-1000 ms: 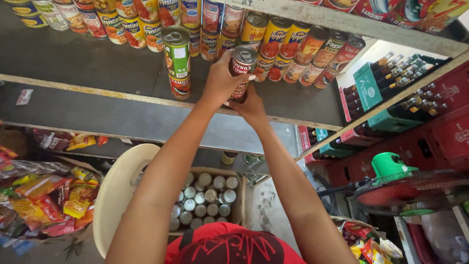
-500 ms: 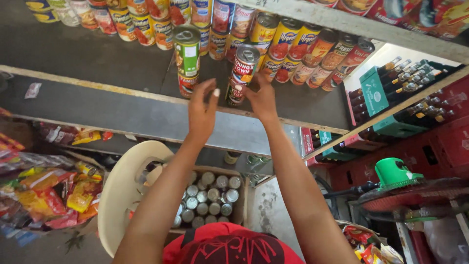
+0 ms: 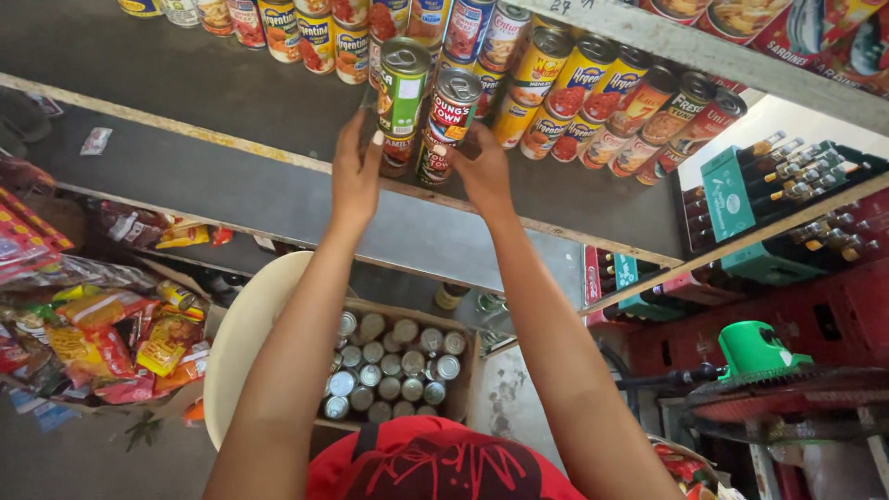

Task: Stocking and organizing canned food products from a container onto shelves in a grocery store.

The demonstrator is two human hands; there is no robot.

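Two stacks of cans stand at the front of a wooden shelf (image 3: 231, 97): a green-labelled stack (image 3: 403, 97) and, just right of it, a red-labelled stack (image 3: 447, 125). My left hand (image 3: 356, 167) touches the left side of the green stack with its fingers spread. The fingers of my right hand (image 3: 483, 167) rest against the right side of the red stack. Neither hand lifts a can. Below my arms, an open cardboard box (image 3: 468, 370) full of several upright cans sits on a cream plastic chair (image 3: 243, 343).
Rows of labelled cans (image 3: 574, 93) fill the back of the shelf. Snack packets (image 3: 111, 343) hang at the lower left. Crates of bottles (image 3: 787, 185) stand at right, with a green fan motor (image 3: 755, 350) beneath. A red cap (image 3: 426, 468) shows at the bottom.
My hands let go of the red-labelled can after setting it on its stack. The left hand moved across to the green stack, and both hands now press against the stacks' sides.
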